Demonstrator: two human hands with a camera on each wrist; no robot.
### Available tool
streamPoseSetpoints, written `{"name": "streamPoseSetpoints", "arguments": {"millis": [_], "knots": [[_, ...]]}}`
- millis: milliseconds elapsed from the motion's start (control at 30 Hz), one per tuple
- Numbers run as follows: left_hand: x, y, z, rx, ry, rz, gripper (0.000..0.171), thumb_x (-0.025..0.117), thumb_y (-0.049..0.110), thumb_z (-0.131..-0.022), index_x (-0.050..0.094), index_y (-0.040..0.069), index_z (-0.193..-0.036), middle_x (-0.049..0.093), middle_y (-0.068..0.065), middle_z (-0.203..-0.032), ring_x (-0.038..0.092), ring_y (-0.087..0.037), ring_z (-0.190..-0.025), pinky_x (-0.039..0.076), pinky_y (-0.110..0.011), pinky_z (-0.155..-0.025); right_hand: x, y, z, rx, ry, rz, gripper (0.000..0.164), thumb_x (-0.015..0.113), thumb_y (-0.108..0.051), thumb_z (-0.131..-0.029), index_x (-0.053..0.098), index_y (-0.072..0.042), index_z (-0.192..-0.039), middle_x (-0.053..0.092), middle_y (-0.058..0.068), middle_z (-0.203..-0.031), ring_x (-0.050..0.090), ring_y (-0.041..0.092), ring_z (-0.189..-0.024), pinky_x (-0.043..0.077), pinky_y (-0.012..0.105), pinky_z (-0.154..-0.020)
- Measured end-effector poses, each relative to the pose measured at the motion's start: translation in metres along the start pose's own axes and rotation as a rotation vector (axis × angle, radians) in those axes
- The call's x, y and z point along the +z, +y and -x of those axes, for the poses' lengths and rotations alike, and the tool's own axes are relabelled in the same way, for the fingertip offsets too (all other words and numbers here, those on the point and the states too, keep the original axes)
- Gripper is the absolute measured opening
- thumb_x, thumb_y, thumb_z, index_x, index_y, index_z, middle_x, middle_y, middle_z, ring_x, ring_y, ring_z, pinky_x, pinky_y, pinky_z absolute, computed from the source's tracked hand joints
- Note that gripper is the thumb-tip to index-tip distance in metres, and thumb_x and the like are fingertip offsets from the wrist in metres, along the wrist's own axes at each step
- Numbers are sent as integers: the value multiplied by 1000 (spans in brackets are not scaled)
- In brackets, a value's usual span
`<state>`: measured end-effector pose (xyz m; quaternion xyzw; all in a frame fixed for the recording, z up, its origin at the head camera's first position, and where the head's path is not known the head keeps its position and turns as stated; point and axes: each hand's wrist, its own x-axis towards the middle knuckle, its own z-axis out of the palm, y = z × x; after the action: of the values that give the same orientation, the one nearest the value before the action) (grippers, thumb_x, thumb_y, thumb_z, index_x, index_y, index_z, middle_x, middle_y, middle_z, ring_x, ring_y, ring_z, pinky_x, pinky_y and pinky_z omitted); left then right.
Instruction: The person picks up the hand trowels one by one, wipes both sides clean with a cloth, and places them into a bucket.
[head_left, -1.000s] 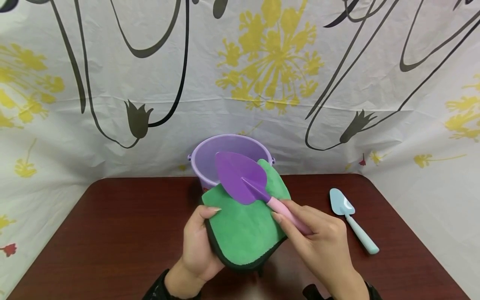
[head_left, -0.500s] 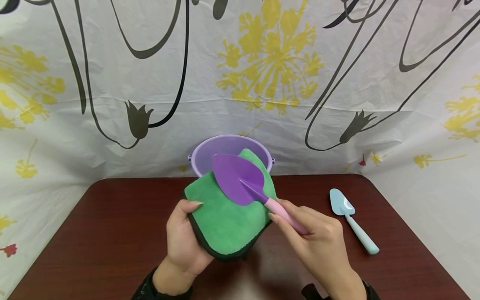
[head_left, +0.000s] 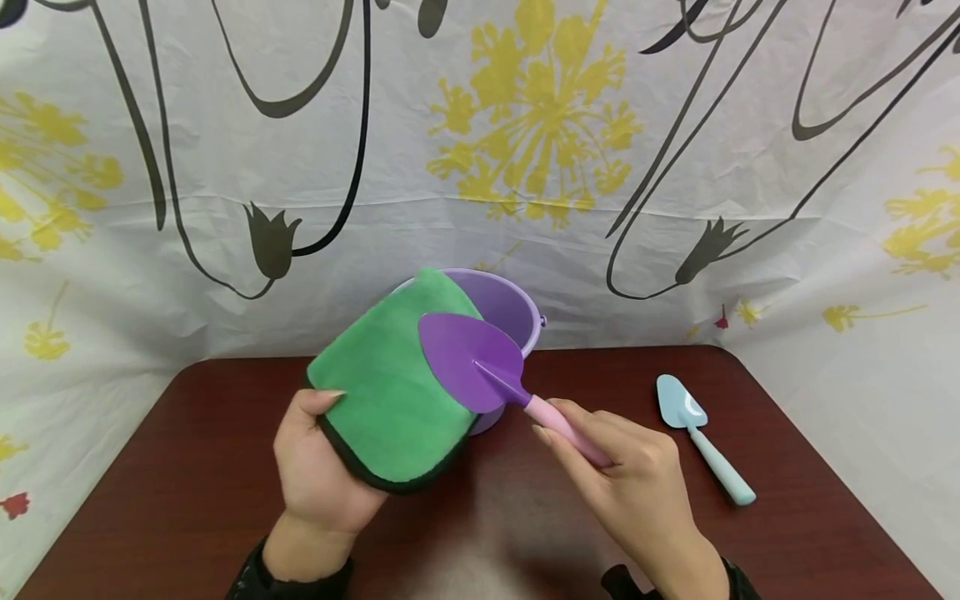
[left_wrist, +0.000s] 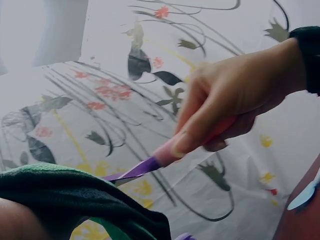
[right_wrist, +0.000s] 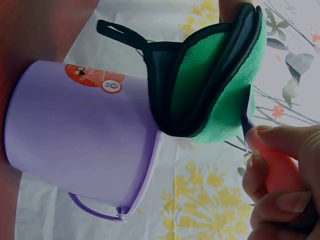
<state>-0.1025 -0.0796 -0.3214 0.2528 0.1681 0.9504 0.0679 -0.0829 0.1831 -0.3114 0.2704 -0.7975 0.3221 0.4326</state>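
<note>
My left hand (head_left: 322, 467) grips a folded green cloth (head_left: 390, 392) with dark edging, thumb on top and the other fingers hidden beneath. Between thumb and fingers my right hand (head_left: 633, 471) holds the pink handle of a small purple trowel (head_left: 468, 358). The trowel's blade overlaps the cloth's right side in the head view; in the right wrist view its edge lies right at the cloth's fuzzy face. From that side the cloth (right_wrist: 225, 95) shows its folded layers and a dark hanging loop. A lilac bucket (head_left: 510, 308) stands behind, partly covered by cloth and blade.
A light blue trowel (head_left: 716, 458) lies on the dark wooden table (head_left: 187, 467) at the right. In the right wrist view the bucket (right_wrist: 85, 135) shows an orange label and a handle. A flower-patterned sheet (head_left: 337, 167) hangs behind the table.
My left hand has carried the cloth leftward, so the trowel blade now sits over its right edge and the bucket's left part is covered. The right hand has shifted only slightly.
</note>
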Motion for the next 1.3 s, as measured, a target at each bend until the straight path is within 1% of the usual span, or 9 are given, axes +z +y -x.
{"name": "streamPoseSetpoints", "arguments": {"millis": [200, 433, 500, 567, 667, 767, 1000, 1167, 1300], "knots": [[-5, 12, 0, 17, -19, 91, 44, 24, 13, -101, 32, 6, -144, 48, -11, -142, 57, -30, -127, 52, -45, -106, 0, 0, 0, -2, 0, 7, 30, 71, -41, -94, 81, -13, -99, 67, -9, -68, 45, -4, -56, 37, 8, -51], [-6, 16, 3, 31, 22, 130, 43, 24, 15, -101, 32, 8, -143, 50, -12, -141, 58, -32, -125, 53, -48, -103, 3, 0, -2, -14, -2, 21, 32, 68, -44, -95, 81, -14, -99, 62, -11, -65, 41, -4, -54, 34, 8, -50], [-4, 10, 3, 31, 29, 73, 42, 26, 14, -101, 33, 7, -142, 51, -11, -139, 60, -30, -124, 54, -45, -102, 4, 0, -2, -17, 7, 49, 35, 66, -46, -96, 81, -15, -98, 62, -12, -64, 40, -4, -54, 34, 8, -49], [-2, 2, 3, 21, 45, -30, 40, 25, 15, -101, 35, 7, -139, 54, -9, -135, 62, -26, -119, 55, -41, -100, 4, 1, -1, -20, 19, 78, 37, 64, -47, -97, 81, -15, -98, 62, -11, -64, 40, -4, -53, 33, 9, -48], [3, -10, 2, -19, 87, -215, 36, 20, 16, -102, 38, 9, -133, 57, -3, -126, 65, -18, -107, 58, -35, -93, 3, 2, 0, -26, 40, 131, 40, 62, -49, -98, 81, -14, -98, 62, -10, -63, 40, -2, -53, 33, 10, -47], [6, -18, 1, -70, 104, -310, 34, 14, 18, -103, 40, 12, -126, 57, 2, -117, 65, -12, -97, 58, -32, -87, 2, 3, 0, -28, 49, 157, 40, 62, -49, -98, 81, -13, -98, 62, -8, -62, 40, -1, -52, 33, 11, -47], [8, -27, 1, -146, 61, -329, 36, 10, 17, -103, 44, 14, -116, 60, 6, -106, 65, -9, -90, 57, -29, -84, 2, 4, 0, -36, 55, 148, 38, 63, -47, -98, 81, -14, -99, 66, -7, -66, 48, 0, -54, 41, 15, -50], [15, -37, 3, -280, 124, -401, 37, 13, 22, -101, 41, 16, -125, 60, 7, -113, 63, -9, -100, 55, -31, -91, 2, 4, 2, -22, 47, 125, 40, 62, -47, -98, 81, -12, -99, 63, -8, -64, 43, -1, -53, 36, 12, -48], [20, -45, 3, -382, 178, -415, 40, 15, 25, -99, 38, 16, -130, 59, 5, -120, 60, -13, -107, 52, -34, -97, 3, 4, 2, -25, 46, 92, 39, 63, -46, -98, 81, -10, -98, 63, -8, -65, 43, -1, -54, 35, 10, -49]]}}
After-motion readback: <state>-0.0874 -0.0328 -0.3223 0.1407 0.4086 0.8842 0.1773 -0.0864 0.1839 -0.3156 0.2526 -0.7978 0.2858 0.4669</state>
